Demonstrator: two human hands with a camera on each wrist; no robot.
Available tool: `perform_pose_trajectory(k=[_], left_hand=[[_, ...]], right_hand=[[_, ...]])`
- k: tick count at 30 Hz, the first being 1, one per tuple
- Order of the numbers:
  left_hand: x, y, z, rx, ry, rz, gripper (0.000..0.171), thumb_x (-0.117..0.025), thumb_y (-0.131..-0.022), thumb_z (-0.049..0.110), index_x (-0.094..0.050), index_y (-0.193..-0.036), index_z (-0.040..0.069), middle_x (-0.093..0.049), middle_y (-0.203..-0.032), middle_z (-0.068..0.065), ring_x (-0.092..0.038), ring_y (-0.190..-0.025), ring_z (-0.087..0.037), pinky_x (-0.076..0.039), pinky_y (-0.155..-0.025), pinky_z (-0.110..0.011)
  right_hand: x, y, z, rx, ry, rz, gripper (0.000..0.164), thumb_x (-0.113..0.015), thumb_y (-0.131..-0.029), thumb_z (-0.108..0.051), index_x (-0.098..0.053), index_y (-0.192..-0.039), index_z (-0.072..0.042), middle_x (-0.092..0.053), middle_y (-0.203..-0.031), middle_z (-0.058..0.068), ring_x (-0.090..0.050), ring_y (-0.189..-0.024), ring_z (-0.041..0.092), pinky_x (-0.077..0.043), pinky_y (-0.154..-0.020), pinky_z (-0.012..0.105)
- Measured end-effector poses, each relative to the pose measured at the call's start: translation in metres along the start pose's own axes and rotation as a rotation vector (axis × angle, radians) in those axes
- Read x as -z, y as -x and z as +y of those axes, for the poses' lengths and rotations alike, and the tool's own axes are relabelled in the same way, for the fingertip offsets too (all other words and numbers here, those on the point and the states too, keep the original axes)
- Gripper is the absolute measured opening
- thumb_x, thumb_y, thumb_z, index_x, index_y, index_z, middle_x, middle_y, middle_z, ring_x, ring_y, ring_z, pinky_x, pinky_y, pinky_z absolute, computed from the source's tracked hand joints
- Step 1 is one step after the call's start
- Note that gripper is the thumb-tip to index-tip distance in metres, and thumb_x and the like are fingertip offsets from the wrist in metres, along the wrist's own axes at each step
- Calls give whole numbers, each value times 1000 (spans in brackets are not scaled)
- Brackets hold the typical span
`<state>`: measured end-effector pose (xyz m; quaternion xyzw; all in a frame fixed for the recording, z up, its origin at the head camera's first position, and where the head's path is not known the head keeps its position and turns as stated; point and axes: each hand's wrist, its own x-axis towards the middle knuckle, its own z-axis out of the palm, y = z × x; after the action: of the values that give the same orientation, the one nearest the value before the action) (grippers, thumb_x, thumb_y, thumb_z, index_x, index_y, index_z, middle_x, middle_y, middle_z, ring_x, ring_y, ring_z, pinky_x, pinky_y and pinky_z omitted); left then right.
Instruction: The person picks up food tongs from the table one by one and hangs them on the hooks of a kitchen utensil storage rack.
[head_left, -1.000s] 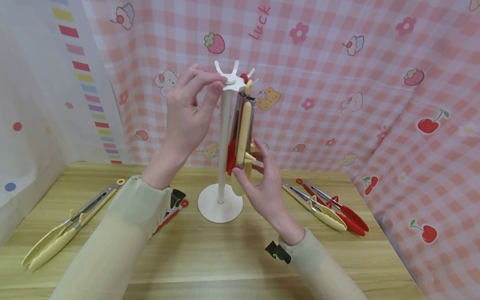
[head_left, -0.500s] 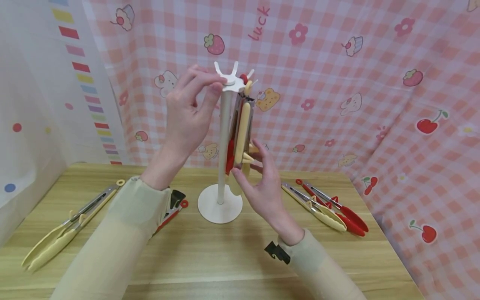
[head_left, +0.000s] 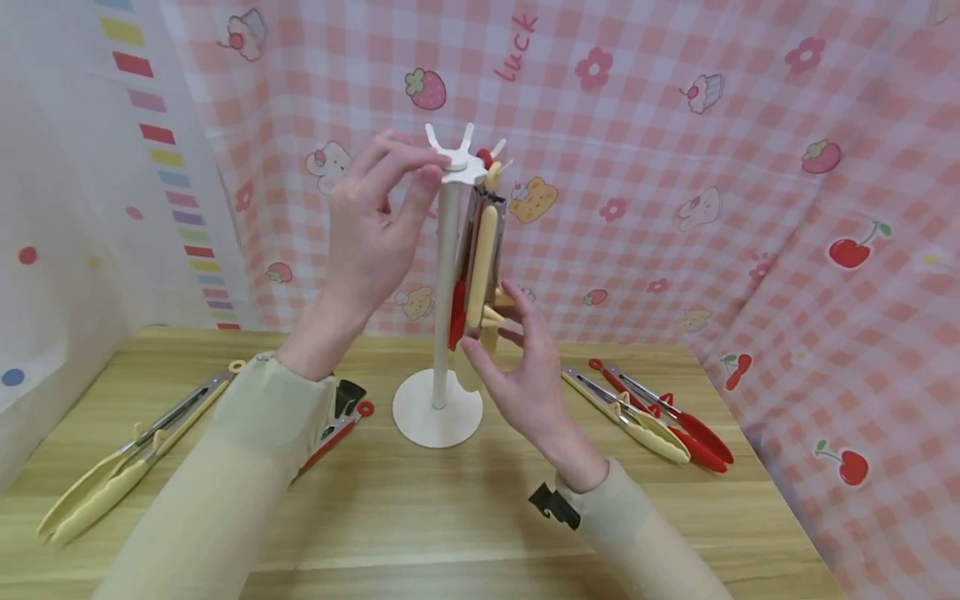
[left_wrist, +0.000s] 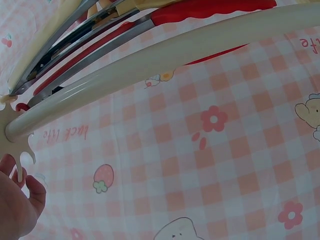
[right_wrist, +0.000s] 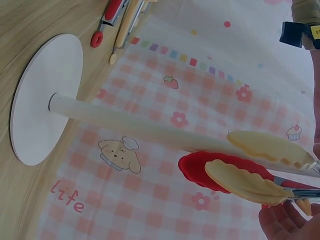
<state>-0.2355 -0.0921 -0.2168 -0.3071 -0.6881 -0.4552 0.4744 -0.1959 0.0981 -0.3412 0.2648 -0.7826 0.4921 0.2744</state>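
Note:
In the head view a white stand (head_left: 443,292) with a ring of hooks at its top rises from a round base. My left hand (head_left: 375,221) pinches the hooked top between fingers and thumb; the left wrist view has its fingertips curled at one prong. From a right-hand hook hang cream tongs (head_left: 483,258), their arms spread around the pole side. My right hand (head_left: 528,379) holds these low down, thumb in front and fingers behind. Red tongs (left_wrist: 210,11) hang just behind them. Both tong heads show in the right wrist view, the cream head (right_wrist: 245,181) overlapping the red one.
Another pair of cream tongs (head_left: 101,500) lies at the table's left. Red-handled tongs (head_left: 330,444) lie partly hidden beside my left sleeve. To the right, cream tongs (head_left: 656,440) and red tongs (head_left: 701,433) lie side by side. A pink checked curtain (head_left: 645,275) hangs behind the table.
The lower end of the held cream tongs has swung slightly left towards the pole. My left hand keeps its place on the stand's top. The head view has shifted a little.

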Motion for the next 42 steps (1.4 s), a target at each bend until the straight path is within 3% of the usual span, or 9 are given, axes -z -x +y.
perform_pose_trajectory(k=[3,5,9,13,17,21,25,36,42], left_hand=[[4,-1,0,-7,-5,-9,71,-46,-102,65,-75,-108,1,-71,-107,-20,-55,-91,-12,-28,-61,-19],[6,-2,0,-16,-18,-26,71,-45,-103,65,-75,-109,1,-72,-108,-20,-59,-93,-16,-34,-66,-18],[9,-3,0,-44,-68,-85,67,-43,-106,61,-74,-112,2,-72,-110,-19,-66,-106,-28,-48,-91,-23],[12,-3,-2,-72,-117,-131,56,-46,-110,51,-74,-116,3,-72,-116,-19,-64,-118,-34,-46,-107,-35],[13,-3,-2,-62,-141,-157,62,-41,-110,56,-73,-120,4,-70,-128,-19,-60,-129,-35,-44,-115,-40],[12,-3,-2,-24,-137,-157,80,-32,-104,71,-73,-120,4,-68,-137,-18,-59,-135,-32,-48,-106,-36],[12,-5,-4,-15,-125,-153,84,-31,-103,75,-71,-124,5,-67,-140,-18,-62,-131,-31,-47,-89,-30],[16,-10,-9,31,-71,-191,89,-35,-98,82,-71,-126,6,-67,-141,-15,-62,-135,-28,-50,-97,-37],[17,-12,-11,12,-37,-210,83,-39,-99,79,-72,-121,6,-73,-130,-15,-66,-123,-27,-49,-93,-35]], right_hand=[[0,0,-1,2,1,-6,74,-78,-94,-10,-40,-156,-3,-59,-146,20,-62,-131,36,-59,-103,52],[1,0,-2,7,5,-5,74,-78,-94,-10,-40,-157,-4,-59,-146,19,-62,-131,35,-59,-103,53],[6,2,-2,12,16,6,74,-79,-93,-9,-41,-156,-4,-57,-150,19,-61,-131,36,-58,-103,54],[9,3,0,22,37,13,75,-79,-92,-9,-42,-156,-4,-57,-152,19,-61,-131,36,-58,-103,54],[13,5,2,44,56,20,75,-80,-91,-8,-43,-155,-3,-58,-150,20,-60,-131,36,-58,-102,54],[19,7,4,57,69,24,74,-81,-90,-6,-44,-153,0,-59,-147,21,-60,-131,37,-58,-103,54],[27,9,6,66,94,27,74,-82,-89,-5,-45,-153,-1,-61,-145,19,-61,-131,37,-58,-103,55],[56,18,25,74,206,39,71,-82,-88,-3,-49,-150,-1,-61,-144,20,-60,-132,35,-58,-101,54],[70,21,36,67,262,36,72,-83,-87,-4,-50,-150,-1,-61,-142,21,-60,-131,35,-57,-101,52]])
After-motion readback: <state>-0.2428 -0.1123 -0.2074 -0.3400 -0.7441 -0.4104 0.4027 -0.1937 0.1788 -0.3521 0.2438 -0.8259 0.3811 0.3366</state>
